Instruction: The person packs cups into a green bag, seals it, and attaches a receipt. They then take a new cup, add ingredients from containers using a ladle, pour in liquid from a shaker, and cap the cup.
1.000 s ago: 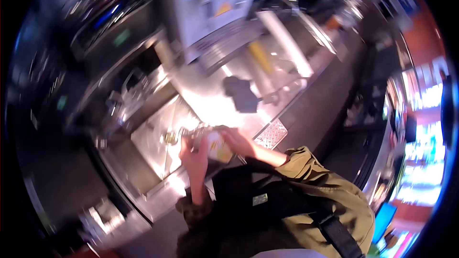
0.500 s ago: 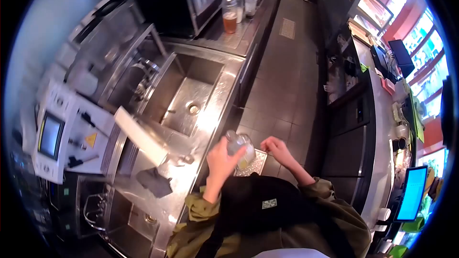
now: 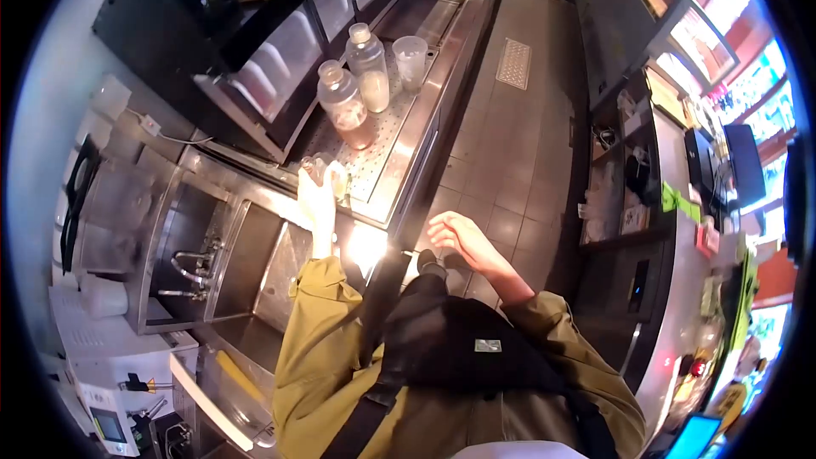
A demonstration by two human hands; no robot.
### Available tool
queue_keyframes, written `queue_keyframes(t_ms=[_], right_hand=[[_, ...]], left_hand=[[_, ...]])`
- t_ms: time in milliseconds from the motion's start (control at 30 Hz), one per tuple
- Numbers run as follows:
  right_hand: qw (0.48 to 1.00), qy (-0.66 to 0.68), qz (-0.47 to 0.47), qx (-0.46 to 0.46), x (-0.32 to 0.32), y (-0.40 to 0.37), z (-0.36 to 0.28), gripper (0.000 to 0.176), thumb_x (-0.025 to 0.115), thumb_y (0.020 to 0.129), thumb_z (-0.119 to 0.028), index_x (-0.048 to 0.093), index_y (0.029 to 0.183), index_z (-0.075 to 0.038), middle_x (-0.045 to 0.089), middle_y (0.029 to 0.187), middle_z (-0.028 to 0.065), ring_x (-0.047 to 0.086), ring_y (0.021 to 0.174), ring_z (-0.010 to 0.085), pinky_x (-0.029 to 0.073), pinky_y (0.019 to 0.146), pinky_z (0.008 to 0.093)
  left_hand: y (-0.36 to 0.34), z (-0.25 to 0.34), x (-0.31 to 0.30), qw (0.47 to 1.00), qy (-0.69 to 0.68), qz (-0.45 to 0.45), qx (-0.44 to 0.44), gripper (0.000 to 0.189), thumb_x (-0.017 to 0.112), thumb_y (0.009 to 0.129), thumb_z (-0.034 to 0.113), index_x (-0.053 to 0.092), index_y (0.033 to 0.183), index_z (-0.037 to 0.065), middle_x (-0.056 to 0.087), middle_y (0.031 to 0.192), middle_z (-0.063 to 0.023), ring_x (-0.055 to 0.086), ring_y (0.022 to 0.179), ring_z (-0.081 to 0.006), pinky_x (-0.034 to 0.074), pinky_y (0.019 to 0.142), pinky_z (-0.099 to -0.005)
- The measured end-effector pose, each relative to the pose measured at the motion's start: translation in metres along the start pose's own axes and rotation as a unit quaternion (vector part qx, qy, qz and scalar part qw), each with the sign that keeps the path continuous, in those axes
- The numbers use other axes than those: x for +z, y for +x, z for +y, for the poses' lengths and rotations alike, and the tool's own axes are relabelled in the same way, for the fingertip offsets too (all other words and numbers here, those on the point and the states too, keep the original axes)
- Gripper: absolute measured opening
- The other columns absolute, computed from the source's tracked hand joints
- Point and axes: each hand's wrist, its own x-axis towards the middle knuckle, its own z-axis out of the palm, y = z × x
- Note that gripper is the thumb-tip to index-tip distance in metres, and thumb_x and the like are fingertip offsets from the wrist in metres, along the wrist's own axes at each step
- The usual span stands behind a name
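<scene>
My left hand (image 3: 319,202) is stretched forward and holds a clear plastic bottle (image 3: 331,177) with yellowish liquid just over the near edge of a perforated steel drain tray (image 3: 378,157). On that tray stand a bottle with brown liquid (image 3: 343,105), a bottle with pale liquid (image 3: 369,56) and an empty clear cup (image 3: 410,59). My right hand (image 3: 457,234) hangs free over the counter's front edge, fingers loosely apart, holding nothing. My olive sleeves and a black apron fill the lower part of the view.
A steel sink (image 3: 208,268) with a tap (image 3: 191,262) lies to the left of my arm. White tubs (image 3: 280,55) sit on a shelf behind the tray. A tiled floor aisle (image 3: 510,136) runs ahead, with a service counter and screens (image 3: 722,170) on the right.
I have turned and moved along the counter from the sink to the drain tray. My left hand carried the bottle forward; my right hand let go of it and dropped away.
</scene>
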Motion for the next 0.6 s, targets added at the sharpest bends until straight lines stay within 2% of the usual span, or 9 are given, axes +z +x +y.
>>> queue_keyframes(t_ms=[67, 200, 300, 367, 400, 433, 467, 533, 600], right_hand=[[0.997, 0.013, 0.010, 0.069, -0.026, 0.052, -0.020, 0.026, 0.038, 0.094, -0.020, 0.053, 0.102, -0.001, 0.059, 0.088, 0.0084, 0.058, 0.078, 0.0160, 0.048, 0.073, 0.0271], [0.991, 0.078, -0.093, 0.053, -0.060, 0.128, -0.052, 0.028, 0.043, 0.091, -0.022, 0.049, 0.107, 0.001, 0.057, 0.095, 0.0111, 0.057, 0.084, 0.0192, 0.048, 0.077, 0.0310], [0.962, 0.187, -0.142, 0.138, -0.084, 0.199, -0.047, 0.030, 0.041, 0.091, -0.021, 0.047, 0.110, 0.002, 0.056, 0.100, 0.0135, 0.056, 0.091, 0.0237, 0.047, 0.084, 0.0375], [0.924, 0.247, -0.119, 0.266, -0.082, 0.250, -0.056, 0.031, 0.040, 0.091, -0.021, 0.046, 0.109, 0.004, 0.055, 0.104, 0.0154, 0.053, 0.098, 0.0269, 0.044, 0.088, 0.0407], [0.898, 0.272, -0.104, 0.331, -0.078, 0.271, -0.053, 0.031, 0.040, 0.091, -0.021, 0.046, 0.109, 0.004, 0.054, 0.106, 0.0163, 0.052, 0.101, 0.0285, 0.043, 0.091, 0.0423], [0.886, 0.310, -0.170, 0.300, -0.090, 0.304, -0.015, 0.043, 0.045, 0.089, -0.028, 0.041, 0.114, 0.006, 0.049, 0.113, 0.0181, 0.046, 0.109, 0.0317, 0.039, 0.096, 0.0447], [0.872, 0.304, -0.160, 0.348, -0.085, 0.316, -0.016, 0.046, 0.045, 0.088, -0.032, 0.040, 0.116, 0.005, 0.048, 0.115, 0.0181, 0.046, 0.110, 0.0323, 0.038, 0.096, 0.0462], [0.846, 0.283, -0.143, 0.429, -0.055, 0.355, -0.038, 0.053, 0.045, 0.087, -0.038, 0.037, 0.121, 0.001, 0.046, 0.118, 0.0181, 0.045, 0.111, 0.0335, 0.037, 0.097, 0.0491], [0.810, 0.270, -0.110, 0.509, -0.015, 0.375, -0.053, 0.059, 0.045, 0.086, -0.045, 0.033, 0.126, -0.002, 0.043, 0.122, 0.0181, 0.044, 0.112, 0.0347, 0.035, 0.097, 0.0520]], left_hand=[[0.017, -0.007, 0.029, 1.000, 0.004, 0.022, 0.017, 0.066, 0.061, 0.082, 0.041, 0.043, 0.121, -0.008, 0.054, 0.114, -0.0260, 0.051, 0.107, -0.0379, 0.038, 0.094, -0.0383], [0.033, -0.011, 0.055, 0.996, 0.064, 0.021, -0.063, 0.066, 0.061, 0.082, 0.041, 0.044, 0.122, -0.008, 0.053, 0.116, -0.0253, 0.051, 0.108, -0.0366, 0.038, 0.094, -0.0391], [0.041, -0.001, 0.062, 0.990, 0.062, 0.014, -0.130, 0.063, 0.062, 0.081, 0.039, 0.046, 0.120, -0.007, 0.054, 0.116, -0.0246, 0.052, 0.107, -0.0365, 0.040, 0.092, -0.0393], [0.041, -0.008, 0.072, 0.980, 0.078, -0.009, -0.182, 0.068, 0.067, 0.076, 0.037, 0.044, 0.122, -0.007, 0.053, 0.117, -0.0247, 0.051, 0.108, -0.0366, 0.040, 0.093, -0.0392], [0.045, -0.002, 0.067, 0.984, 0.073, -0.010, -0.164, 0.068, 0.069, 0.074, 0.036, 0.043, 0.122, -0.005, 0.053, 0.114, -0.0237, 0.051, 0.107, -0.0364, 0.040, 0.092, -0.0391], [0.050, 0.010, 0.058, 0.987, 0.067, -0.012, -0.145, 0.069, 0.072, 0.071, 0.034, 0.043, 0.122, -0.002, 0.054, 0.112, -0.0227, 0.052, 0.105, -0.0362, 0.041, 0.090, -0.0391], [0.049, 0.019, 0.054, 0.990, 0.061, -0.015, -0.125, 0.070, 0.074, 0.069, 0.033, 0.043, 0.122, 0.000, 0.054, 0.110, -0.0216, 0.052, 0.104, -0.0360, 0.041, 0.089, -0.0391], [0.037, 0.028, 0.047, 0.968, 0.168, 0.049, -0.181, 0.079, 0.074, 0.070, 0.026, 0.033, 0.132, -0.002, 0.045, 0.125, -0.0236, 0.043, 0.118, -0.0350, 0.035, 0.099, -0.0382], [0.057, 0.085, 0.029, 0.953, 0.017, 0.193, -0.231, 0.072, 0.071, 0.074, 0.019, 0.033, 0.132, -0.001, 0.044, 0.128, -0.0215, 0.042, 0.120, -0.0297, 0.032, 0.102, -0.0359]])
